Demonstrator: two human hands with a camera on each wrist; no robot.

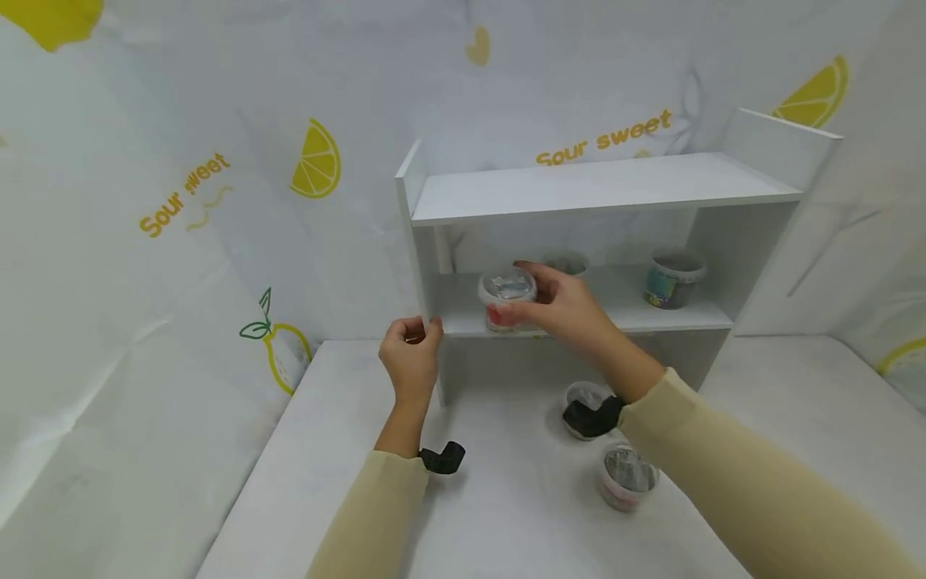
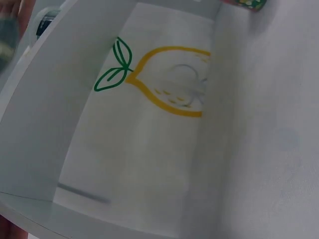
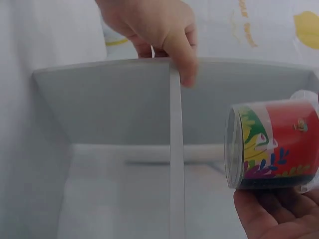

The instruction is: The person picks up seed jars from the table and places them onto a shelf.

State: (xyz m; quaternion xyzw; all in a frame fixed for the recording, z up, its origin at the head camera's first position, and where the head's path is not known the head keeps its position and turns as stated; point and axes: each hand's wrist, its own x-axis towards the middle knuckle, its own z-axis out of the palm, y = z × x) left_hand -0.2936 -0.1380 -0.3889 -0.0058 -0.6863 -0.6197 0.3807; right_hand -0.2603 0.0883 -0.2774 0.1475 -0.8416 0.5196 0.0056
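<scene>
Lemon-print sheeting point(image 1: 362, 88) backs a white shelf unit point(image 1: 600, 190); left hand point(image 1: 412, 358) pinches its side panel point(image 1: 421, 257), right hand point(image 1: 567, 312) grips a tub point(image 1: 502, 296), apparently being shelved, wanting a level set-down.

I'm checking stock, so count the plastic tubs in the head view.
5: one tub in the right hand, another behind on the lower shelf, a third at its right end, a fourth and a fifth on the table; more may be hidden.

A long, plain pale-beige left sleeve point(image 1: 372, 515) and a matching right sleeve point(image 1: 752, 474) are tapering toward their cuffs point(image 1: 400, 466). A bent black left-wrist device point(image 1: 444, 458) and its similarly dark right-wrist counterpart point(image 1: 592, 417) are jutting out just beyond them.
</scene>
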